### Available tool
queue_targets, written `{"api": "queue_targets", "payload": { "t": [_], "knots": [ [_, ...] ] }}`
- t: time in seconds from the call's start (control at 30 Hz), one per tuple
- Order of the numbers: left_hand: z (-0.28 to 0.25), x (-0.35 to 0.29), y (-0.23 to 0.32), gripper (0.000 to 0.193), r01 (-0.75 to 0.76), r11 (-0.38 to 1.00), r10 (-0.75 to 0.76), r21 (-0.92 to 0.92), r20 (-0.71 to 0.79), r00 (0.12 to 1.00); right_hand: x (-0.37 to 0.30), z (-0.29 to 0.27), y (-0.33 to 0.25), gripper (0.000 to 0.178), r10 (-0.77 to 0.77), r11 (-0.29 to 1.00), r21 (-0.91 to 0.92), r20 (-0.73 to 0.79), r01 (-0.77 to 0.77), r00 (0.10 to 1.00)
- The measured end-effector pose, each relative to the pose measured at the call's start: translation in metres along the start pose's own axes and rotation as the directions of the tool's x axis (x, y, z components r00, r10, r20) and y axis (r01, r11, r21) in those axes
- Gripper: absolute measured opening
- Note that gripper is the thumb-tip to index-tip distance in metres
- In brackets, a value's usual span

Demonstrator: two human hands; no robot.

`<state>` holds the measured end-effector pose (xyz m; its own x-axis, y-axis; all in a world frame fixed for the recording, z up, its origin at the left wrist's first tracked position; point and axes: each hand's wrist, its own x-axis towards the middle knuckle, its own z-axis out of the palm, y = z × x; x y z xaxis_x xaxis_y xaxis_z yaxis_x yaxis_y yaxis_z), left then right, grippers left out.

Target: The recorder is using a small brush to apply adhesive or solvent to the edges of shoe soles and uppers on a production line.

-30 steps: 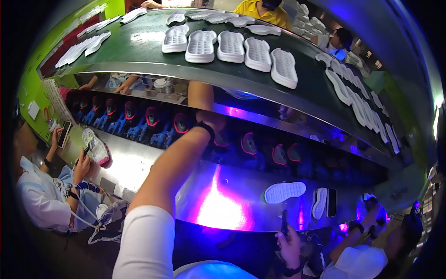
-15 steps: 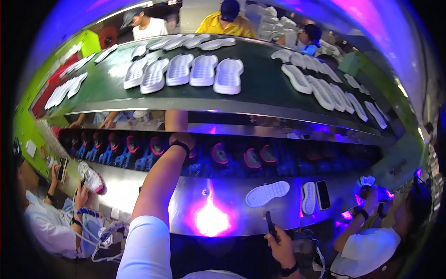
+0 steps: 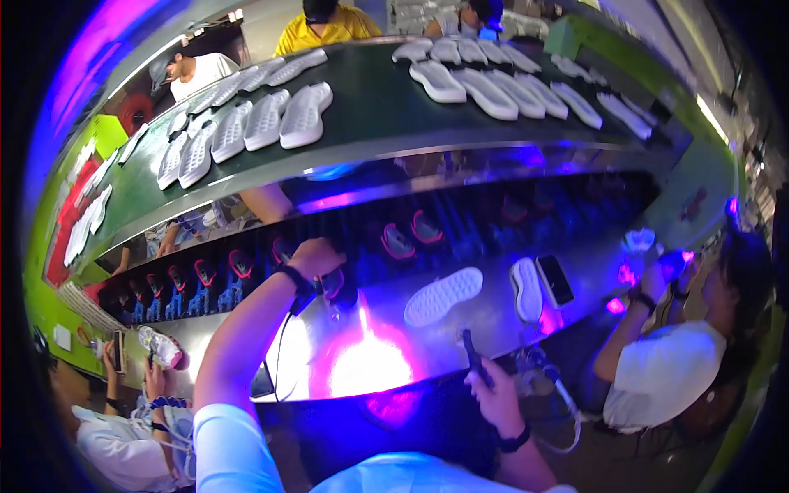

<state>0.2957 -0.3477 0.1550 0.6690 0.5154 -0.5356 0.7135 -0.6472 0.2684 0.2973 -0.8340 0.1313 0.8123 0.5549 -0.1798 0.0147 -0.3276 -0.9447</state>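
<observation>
- The step in hand looks like handling a dark shoe upper (image 3: 333,284) at the near side of the row of uppers (image 3: 399,241); the left hand (image 3: 319,259) is bent over it, fingers curled, and seems to grasp it, though the fingertips are hidden.
- The right hand (image 3: 493,390) grips a dark-handled brush (image 3: 473,355), its pale head just beyond the edge of the fingers, near the white sole (image 3: 444,297).
- As a judgement, the next move calls for a firm hold on the upper and a clear path over the metal surface (image 3: 431,349), with the brush kept apart.
- The upper has a red-edged collar around a greyish inside; its lower part is too dark to make out.
- The sole lies flat on the surface, a grid of recesses facing up, tinted violet.
</observation>
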Motion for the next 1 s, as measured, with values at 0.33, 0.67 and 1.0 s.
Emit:
{"api": "queue_targets", "payload": {
  "t": [0.33,0.67,1.0],
  "knots": [
    [0.192,-0.206,0.008,0.053,-0.454,0.336,0.873,0.825,-0.092,0.479,0.002,0.007,-0.030,0.045,-0.270,0.963,0.012,0.049,0.270,0.962],
    [0.165,-0.259,-0.024,0.083,-0.684,0.729,0.463,-0.016,-0.725,0.510,-0.006,0.022,-0.057,0.041,-0.297,0.900,-0.244,0.261,0.360,0.919],
    [0.257,-0.309,-0.027,0.076,-0.590,0.807,0.405,0.022,-0.747,0.527,0.021,0.080,-0.017,0.036,-0.197,0.911,-0.231,0.483,0.341,0.853]
  ]
}}
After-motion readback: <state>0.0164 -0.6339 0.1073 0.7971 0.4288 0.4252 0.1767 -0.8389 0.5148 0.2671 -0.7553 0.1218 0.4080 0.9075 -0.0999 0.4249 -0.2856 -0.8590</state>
